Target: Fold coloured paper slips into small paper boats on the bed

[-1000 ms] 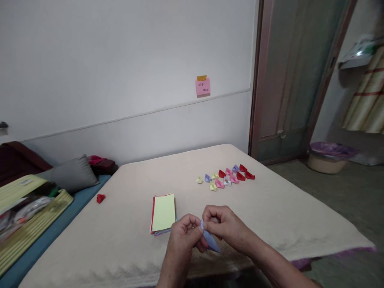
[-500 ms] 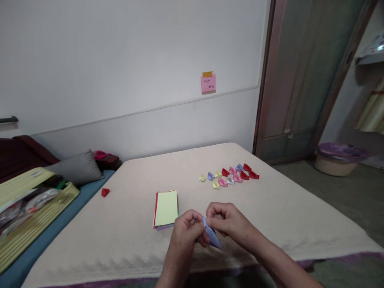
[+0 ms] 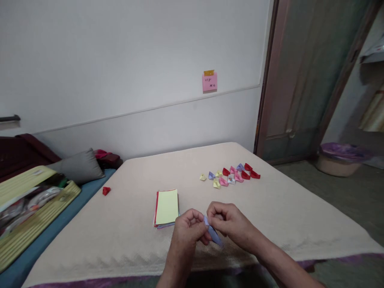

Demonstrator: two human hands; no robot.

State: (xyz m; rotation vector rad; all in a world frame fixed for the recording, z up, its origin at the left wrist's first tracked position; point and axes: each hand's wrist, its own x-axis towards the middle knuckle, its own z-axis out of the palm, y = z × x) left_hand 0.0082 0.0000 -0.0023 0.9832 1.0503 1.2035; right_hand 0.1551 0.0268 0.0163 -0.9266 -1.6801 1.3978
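- Mostly the view has moved since the earlier frame, swinging slightly left.
- Blue paper (image 3: pixel 215 236) sits above the near part of the cream cloth (image 3: pixel 129 236): the left hand (image 3: pixel 190 229) pinches it, and the right hand's (image 3: pixel 230 219) grip seems closed on its upper end, though exact contact is hidden.
- Uneven pulling between the hands could skew or tear the fold.
- Slackening the left pinch might let it spring open.
- Drifting leftward could nudge the nearby paper stack (image 3: pixel 167 207).
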